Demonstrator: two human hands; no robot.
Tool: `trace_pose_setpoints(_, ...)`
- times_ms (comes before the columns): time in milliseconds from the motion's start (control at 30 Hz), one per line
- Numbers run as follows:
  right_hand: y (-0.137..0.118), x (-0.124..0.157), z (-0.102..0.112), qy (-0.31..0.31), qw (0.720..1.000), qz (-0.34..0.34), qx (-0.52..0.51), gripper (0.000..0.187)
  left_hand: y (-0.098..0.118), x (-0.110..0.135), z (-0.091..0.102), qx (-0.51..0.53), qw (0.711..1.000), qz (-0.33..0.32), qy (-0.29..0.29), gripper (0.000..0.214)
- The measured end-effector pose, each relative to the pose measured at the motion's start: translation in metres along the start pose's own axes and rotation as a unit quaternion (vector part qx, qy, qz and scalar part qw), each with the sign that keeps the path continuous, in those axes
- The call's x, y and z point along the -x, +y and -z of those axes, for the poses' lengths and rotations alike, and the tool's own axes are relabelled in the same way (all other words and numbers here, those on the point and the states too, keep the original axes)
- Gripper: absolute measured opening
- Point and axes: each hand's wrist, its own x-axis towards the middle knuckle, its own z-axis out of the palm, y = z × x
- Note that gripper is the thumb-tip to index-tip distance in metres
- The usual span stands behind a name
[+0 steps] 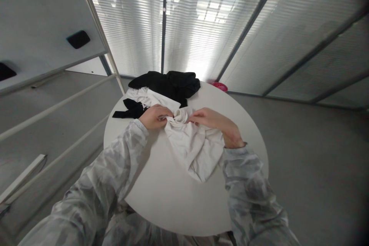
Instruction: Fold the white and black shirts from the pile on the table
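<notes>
A crumpled white garment [187, 142] lies on the round white table [173, 203]; its exact kind does not show. At the bunched, collar-like upper edge, my left hand [155, 117] pinches the fabric from the left. My right hand [210, 118] grips the same edge on the right, with thumb and fingers closed on the cloth. The lower part of the garment spreads loosely toward me, and some of it lies under my right wrist.
Behind my hands, black clothing [170, 83] is heaped at the table's far edge, with another white cloth [161, 99] and a black strip of cloth [128, 109] beside it. A pink item [220, 86] shows beyond the table. A white metal frame [57, 98] stands at left.
</notes>
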Motion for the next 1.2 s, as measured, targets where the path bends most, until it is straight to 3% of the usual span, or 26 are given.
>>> trace_pose_setpoints(67, 0.001, -0.005, -0.005, 0.083, 0.996, 0.016, 0.016, 0.027, 0.0, 0.0, 0.002, 0.042, 0.999, 0.009, 0.002, 0.02)
trace_pose_setpoints(133, 0.001, -0.012, -0.015, 0.144, 0.987, 0.058, 0.041, 0.042, 0.005, -0.002, 0.003, 0.073, 0.997, 0.024, 0.006, 0.021)
trace_pose_setpoints(200, -0.001, -0.019, -0.027, 0.141, 0.984, 0.101, 0.032, 0.065, 0.012, -0.004, 0.003, 0.092, 0.995, 0.036, 0.02, 0.022)
trace_pose_setpoints(267, -0.002, -0.024, -0.037, 0.096, 0.988, 0.118, -0.02, 0.074, 0.019, -0.006, 0.002, 0.104, 0.993, 0.038, 0.039, 0.023)
trace_pose_setpoints(433, 0.001, -0.027, -0.047, 0.054, 0.985, 0.091, -0.139, 0.052, 0.026, -0.009, -0.001, 0.051, 0.99, 0.046, 0.124, 0.025)
trace_pose_setpoints(533, 0.005, -0.028, -0.046, 0.078, 0.984, 0.082, -0.141, 0.036, 0.023, -0.009, -0.002, -0.013, 0.981, 0.077, 0.177, 0.024)
trace_pose_setpoints(633, 0.008, -0.029, -0.043, 0.135, 0.978, 0.088, -0.13, 0.03, 0.022, -0.009, -0.006, -0.043, 0.971, 0.131, 0.195, 0.028)
trace_pose_setpoints(800, 0.007, -0.029, -0.039, 0.176, 0.972, 0.08, -0.135, 0.03, 0.032, -0.006, -0.019, -0.027, 0.962, 0.2, 0.186, 0.026)
trace_pose_setpoints(933, 0.007, -0.03, -0.037, 0.198, 0.968, 0.077, -0.135, 0.03, 0.043, -0.004, -0.02, -0.012, 0.978, 0.16, 0.134, 0.04)
trace_pose_setpoints(1067, 0.009, -0.03, -0.033, 0.216, 0.967, 0.08, -0.106, 0.029, 0.05, -0.008, -0.022, -0.088, 0.979, 0.155, 0.101, 0.07)
trace_pose_setpoints(1200, 0.01, -0.027, -0.027, 0.208, 0.971, 0.081, -0.089, 0.027, 0.045, -0.012, -0.03, -0.126, 0.972, 0.19, 0.062, 0.053)
